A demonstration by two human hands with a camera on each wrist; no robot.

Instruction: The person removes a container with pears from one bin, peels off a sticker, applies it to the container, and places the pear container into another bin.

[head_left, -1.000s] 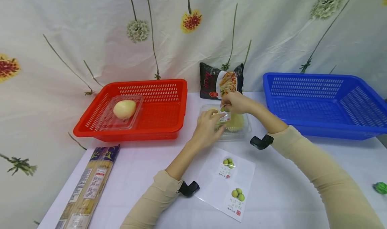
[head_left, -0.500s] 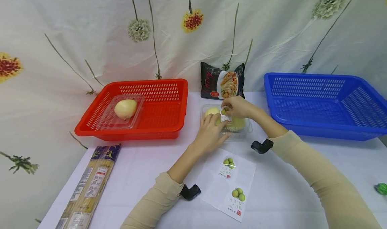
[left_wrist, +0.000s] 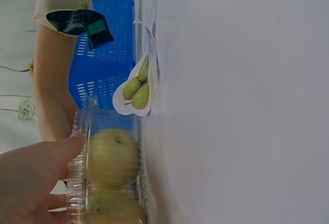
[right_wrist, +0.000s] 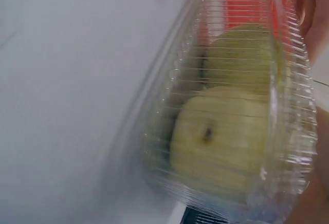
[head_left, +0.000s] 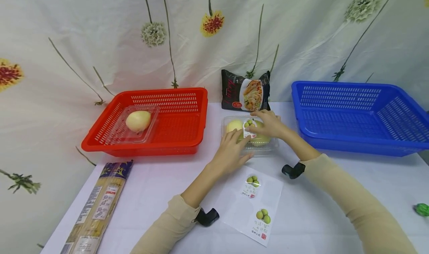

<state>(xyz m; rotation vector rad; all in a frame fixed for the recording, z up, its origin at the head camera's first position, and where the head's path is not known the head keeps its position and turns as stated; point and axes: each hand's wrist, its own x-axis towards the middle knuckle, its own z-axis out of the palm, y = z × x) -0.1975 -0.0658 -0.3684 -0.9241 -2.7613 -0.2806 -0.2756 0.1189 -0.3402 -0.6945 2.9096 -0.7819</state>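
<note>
A clear plastic fruit box [head_left: 273, 146] with pears inside [right_wrist: 221, 136] stands mid-table, its lid down. On the lid lies a white label printed with green pears [head_left: 249, 129]. My left hand [head_left: 229, 155] rests on the lid's near left side, fingers spread; in the left wrist view its thumb [left_wrist: 72, 144] lies at the lid's edge. From the right, my right hand [head_left: 270, 125] reaches over the lid with extended fingers, fingertips touching the label. In the right wrist view the box [right_wrist: 288, 131] fills much of the picture.
A label sheet [head_left: 248, 209] lies in front of the box. To the left stands a red basket [head_left: 147, 149] holding a clear tray with a pale fruit [head_left: 138, 121]; to the right, a blue basket [head_left: 362, 144]. Black food packet [head_left: 231, 92] behind, noodle pack [head_left: 104, 205] front left.
My right hand has let go of the label and its fingers have straightened over the lid. The label now lies on the lid. My left hand has stayed nearly in place.
</note>
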